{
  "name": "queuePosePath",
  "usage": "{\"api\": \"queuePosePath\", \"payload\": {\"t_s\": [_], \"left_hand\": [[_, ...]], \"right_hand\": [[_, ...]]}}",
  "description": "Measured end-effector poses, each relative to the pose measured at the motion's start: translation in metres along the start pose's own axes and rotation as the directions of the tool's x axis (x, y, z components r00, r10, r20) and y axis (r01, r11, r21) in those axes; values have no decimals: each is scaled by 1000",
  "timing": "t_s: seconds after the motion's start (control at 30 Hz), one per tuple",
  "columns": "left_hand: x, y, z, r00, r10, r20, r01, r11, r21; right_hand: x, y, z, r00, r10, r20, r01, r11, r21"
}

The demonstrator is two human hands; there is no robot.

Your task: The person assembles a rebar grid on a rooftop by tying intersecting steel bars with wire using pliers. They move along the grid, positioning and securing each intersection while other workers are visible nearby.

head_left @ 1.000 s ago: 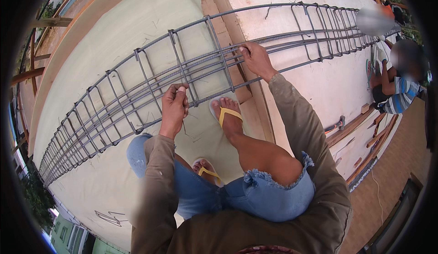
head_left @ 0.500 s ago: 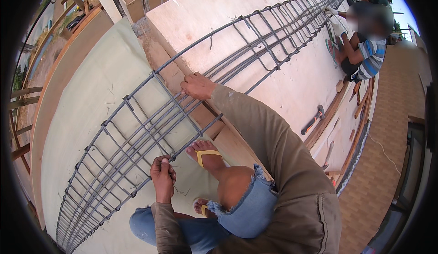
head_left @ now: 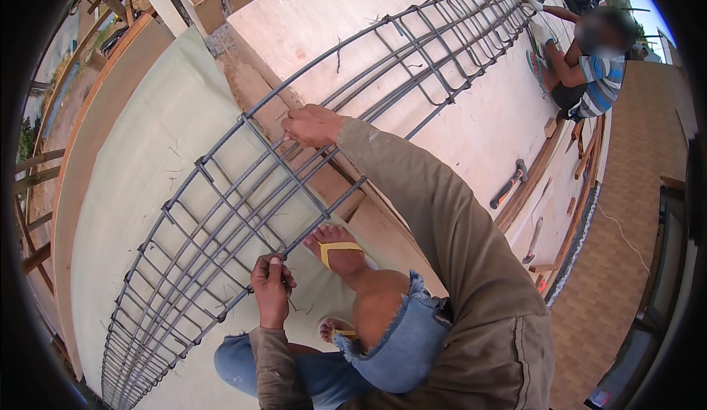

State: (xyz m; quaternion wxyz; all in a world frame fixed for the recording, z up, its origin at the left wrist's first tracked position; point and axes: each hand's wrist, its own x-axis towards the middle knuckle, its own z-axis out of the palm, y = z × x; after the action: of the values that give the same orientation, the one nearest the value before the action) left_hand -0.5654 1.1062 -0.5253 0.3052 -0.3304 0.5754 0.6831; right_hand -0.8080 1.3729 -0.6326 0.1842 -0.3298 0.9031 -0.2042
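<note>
A long steel rebar cage (head_left: 255, 229) runs from the lower left to the upper right, with square stirrups tied around lengthwise bars. My right hand (head_left: 313, 125) is closed around one of the inner rebars, just past a stirrup. At the cage's near edge, my left hand (head_left: 272, 286) pinches at a stirrup corner. What its fingertips hold is too small to make out; thin wire ends (head_left: 300, 305) show beside them. Between my hands, the inner bars lie spread apart under the stirrup.
Pale sheeting (head_left: 121, 211) and plywood panels (head_left: 294, 16) lie under the cage. A hammer (head_left: 508, 184) and another hammer (head_left: 533, 240) rest by timber strips (head_left: 526, 181) at right. A person in a striped shirt (head_left: 598, 86) crouches at the cage's far part. My sandalled foot (head_left: 340, 248) is beside the cage.
My right hand has shifted slightly left and away, and the rebar in it has moved apart from the other inner bars. My left hand stays at the stirrup corner, its fingers turned a little.
</note>
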Motion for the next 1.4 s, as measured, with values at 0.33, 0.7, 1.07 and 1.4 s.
{"api": "queuePosePath", "payload": {"t_s": [0.33,0.7,1.07,1.4], "left_hand": [[5,-5,-5,1000,19,-12,-19,1000,-15],[1,-10,-17,1000,-8,0,8,999,-39],[-4,-25,-8,997,30,70,-32,999,38],[-8,-15,7,996,-1,84,-3,999,54]], "right_hand": [[-26,-4,28,998,43,-47,-43,999,9],[-23,-15,27,991,103,-81,-106,994,-36],[-21,-12,32,985,43,-166,-82,969,-233],[-54,-39,52,868,217,-448,-305,943,-134]]}}
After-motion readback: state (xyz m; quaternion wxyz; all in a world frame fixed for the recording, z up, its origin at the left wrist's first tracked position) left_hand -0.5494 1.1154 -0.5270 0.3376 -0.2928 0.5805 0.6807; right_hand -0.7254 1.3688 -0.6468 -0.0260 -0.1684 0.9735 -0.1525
